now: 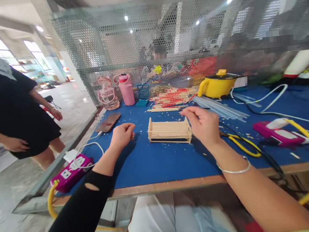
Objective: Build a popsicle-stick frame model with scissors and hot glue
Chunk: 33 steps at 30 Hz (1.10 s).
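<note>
A small rack of pale wooden sticks (169,131), with upright end posts and a slatted top, stands on the blue table top (148,167) between my hands. My left hand (123,135) is closed, left of the rack and apart from it. Its fingertips are pressed together, and I cannot make out anything in them. My right hand (204,124) makes a pinch just above the rack's right end. Whatever lies between that thumb and finger is too small to tell.
Behind the rack lie loose red-marked sticks (171,98) and clear plastic strips (222,107). A yellow pot (218,86), pink bottle (126,90) and phone (110,123) stand or lie around. Purple power strips (72,171) and cables flank both sides. A person (13,100) stands at left.
</note>
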Available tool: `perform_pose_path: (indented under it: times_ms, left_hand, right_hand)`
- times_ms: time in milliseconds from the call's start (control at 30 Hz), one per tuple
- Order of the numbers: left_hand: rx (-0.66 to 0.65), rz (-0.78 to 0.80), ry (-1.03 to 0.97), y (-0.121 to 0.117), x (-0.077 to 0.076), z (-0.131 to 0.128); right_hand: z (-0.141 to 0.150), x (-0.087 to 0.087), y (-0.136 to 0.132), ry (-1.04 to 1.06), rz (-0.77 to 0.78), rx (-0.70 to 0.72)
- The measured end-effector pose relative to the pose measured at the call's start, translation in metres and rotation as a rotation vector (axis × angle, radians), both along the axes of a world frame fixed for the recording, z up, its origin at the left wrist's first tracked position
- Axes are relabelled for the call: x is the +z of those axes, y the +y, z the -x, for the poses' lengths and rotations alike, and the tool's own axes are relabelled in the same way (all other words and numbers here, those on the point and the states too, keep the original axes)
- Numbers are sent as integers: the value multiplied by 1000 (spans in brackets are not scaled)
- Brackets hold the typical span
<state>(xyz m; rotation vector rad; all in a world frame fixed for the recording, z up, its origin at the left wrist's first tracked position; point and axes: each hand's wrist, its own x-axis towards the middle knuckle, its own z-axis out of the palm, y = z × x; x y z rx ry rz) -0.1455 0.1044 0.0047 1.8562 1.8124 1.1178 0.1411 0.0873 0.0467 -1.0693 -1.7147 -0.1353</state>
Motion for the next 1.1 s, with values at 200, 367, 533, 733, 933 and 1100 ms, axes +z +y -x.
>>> perform_pose_path:
  times_ms: [200, 367, 533, 733, 933, 1100]
  left_hand:
    - [-173, -262, 242, -20, 37, -17]
    - [-562, -180, 639, -18, 58, -42]
    - [-552, -46, 764, -15, 54, -60]
    - [-502, -10, 628, -16, 46, -67]
    - [-463, -1, 482, -15, 42, -70]
    - [-459, -1, 439, -14, 38, -70]
  right_hand:
    - [-10, -42, -77, 81, 453, 129]
    - [-18, -62, -86, 224, 639, 180]
    - [-17, -57, -85, 115, 664, 183]
    - [-15, -54, -91, 65, 640, 170]
    - [-14, -53, -91, 34, 637, 147]
    - [-14, -53, -92, -17, 621, 119]
